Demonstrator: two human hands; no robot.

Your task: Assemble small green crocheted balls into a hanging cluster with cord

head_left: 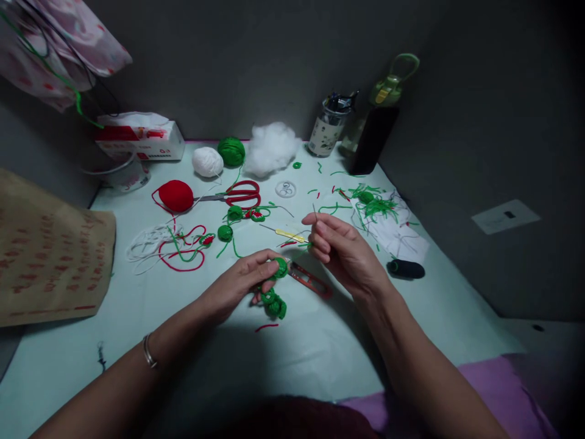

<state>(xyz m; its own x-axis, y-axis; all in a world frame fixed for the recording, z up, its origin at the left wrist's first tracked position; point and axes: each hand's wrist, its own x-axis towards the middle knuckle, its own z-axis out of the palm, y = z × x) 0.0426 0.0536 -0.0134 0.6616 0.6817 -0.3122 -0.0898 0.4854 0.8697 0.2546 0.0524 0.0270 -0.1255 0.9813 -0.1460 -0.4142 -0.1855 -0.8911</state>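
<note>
My left hand (pixel 249 274) is closed around a small green crocheted piece (pixel 280 267), with more green crochet loops (pixel 274 305) hanging below the fingers. To its right, my right hand (pixel 336 241) is raised over the table, thumb and forefinger pinching a thin needle (pixel 315 212) that points up. Between the hands lie red-handled thread snips (pixel 311 280), partly behind the green piece. A yellow-handled crochet hook (pixel 290 235) rests just beyond. Little green crocheted balls (pixel 225 233) and red-and-green pieces (pixel 256 215) are scattered ahead of my left hand.
Red (pixel 176 196), white (pixel 208 161) and green yarn balls (pixel 231 151), large scissors (pixel 242 194) and white stuffing (pixel 272 148) lie toward the back. Green scraps (pixel 379 207) cover paper at right, near a black roll (pixel 406 269). A brown paper bag (pixel 55 250) stands left; a bottle (pixel 387 91) back right.
</note>
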